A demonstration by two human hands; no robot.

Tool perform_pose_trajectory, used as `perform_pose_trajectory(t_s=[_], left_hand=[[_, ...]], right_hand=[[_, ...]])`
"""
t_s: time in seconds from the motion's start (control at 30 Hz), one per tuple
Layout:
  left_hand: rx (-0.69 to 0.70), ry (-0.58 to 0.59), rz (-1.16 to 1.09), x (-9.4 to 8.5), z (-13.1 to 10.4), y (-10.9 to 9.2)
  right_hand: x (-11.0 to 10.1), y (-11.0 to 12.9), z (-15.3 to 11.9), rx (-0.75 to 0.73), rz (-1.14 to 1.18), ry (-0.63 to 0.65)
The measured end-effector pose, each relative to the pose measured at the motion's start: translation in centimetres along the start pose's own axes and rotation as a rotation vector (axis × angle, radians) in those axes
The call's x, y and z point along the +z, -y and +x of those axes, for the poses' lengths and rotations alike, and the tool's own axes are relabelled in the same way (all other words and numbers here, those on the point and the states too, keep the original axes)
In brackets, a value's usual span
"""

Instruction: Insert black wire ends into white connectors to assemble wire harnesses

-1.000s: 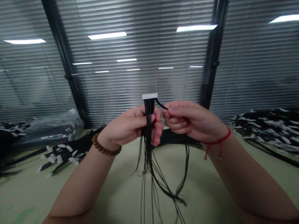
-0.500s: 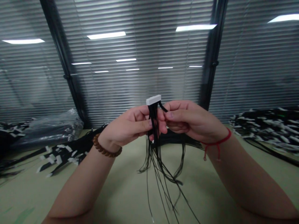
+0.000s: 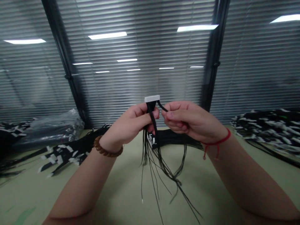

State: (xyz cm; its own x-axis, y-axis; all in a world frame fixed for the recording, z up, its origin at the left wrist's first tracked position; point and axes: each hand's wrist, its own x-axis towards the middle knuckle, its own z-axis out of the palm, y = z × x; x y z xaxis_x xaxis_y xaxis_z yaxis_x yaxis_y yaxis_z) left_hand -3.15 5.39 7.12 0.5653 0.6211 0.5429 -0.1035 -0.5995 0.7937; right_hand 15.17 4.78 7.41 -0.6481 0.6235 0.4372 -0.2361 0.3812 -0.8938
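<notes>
A wire harness with a white connector is held up in front of me, its black wires hanging loosely toward the table. My left hand pinches the main wire bundle just under the connector, thumb in front. At the connector's right end, a few black wires split off sideways. My right hand grips these between thumb and fingertips. Behind the hanging wires, a bundle of black cables with white ends lies on the table.
On the left lie black harnesses with white connectors and a clear plastic bag of dark cables. A large pile of harnesses covers the right side of the green table. Window blinds stand behind.
The connector has shifted slightly left and turned more level. My left fingers have moved round the bundle and away from my right fingertips. The hanging wires have swung.
</notes>
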Motion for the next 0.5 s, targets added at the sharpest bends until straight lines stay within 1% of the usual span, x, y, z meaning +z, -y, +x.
perform_pose_trajectory(t_s=[0.07,0.13,0.2,0.23,0.27,0.33,0.43,0.5], left_hand=[[0.009,-0.079,0.182,0.0,0.0,-0.1],[0.086,-0.174,0.462,-0.4,0.2,-0.2],[0.135,-0.229,0.711,-1.4,0.6,0.0],[0.124,-0.237,0.781,-2.1,0.8,0.2],[0.086,-0.238,0.816,-2.8,1.0,0.6],[0.015,-0.287,0.834,-4.7,1.4,1.5],[-0.052,-0.385,0.837,-7.3,1.6,3.0],[-0.085,-0.430,0.827,-8.5,1.6,3.8]], right_hand=[[0.0,0.0,0.0,-0.028,0.006,-0.001],[-0.1,0.1,0.0,-0.066,0.029,-0.001],[-0.3,0.3,-0.1,-0.092,0.074,-0.011],[-0.4,0.5,-0.2,-0.102,0.100,-0.022],[-0.5,0.7,-0.3,-0.110,0.123,-0.034],[-0.7,1.0,-0.6,-0.122,0.155,-0.054],[-1.0,1.4,-0.9,-0.136,0.173,-0.072],[-1.1,1.4,-0.8,-0.127,0.174,-0.082]])
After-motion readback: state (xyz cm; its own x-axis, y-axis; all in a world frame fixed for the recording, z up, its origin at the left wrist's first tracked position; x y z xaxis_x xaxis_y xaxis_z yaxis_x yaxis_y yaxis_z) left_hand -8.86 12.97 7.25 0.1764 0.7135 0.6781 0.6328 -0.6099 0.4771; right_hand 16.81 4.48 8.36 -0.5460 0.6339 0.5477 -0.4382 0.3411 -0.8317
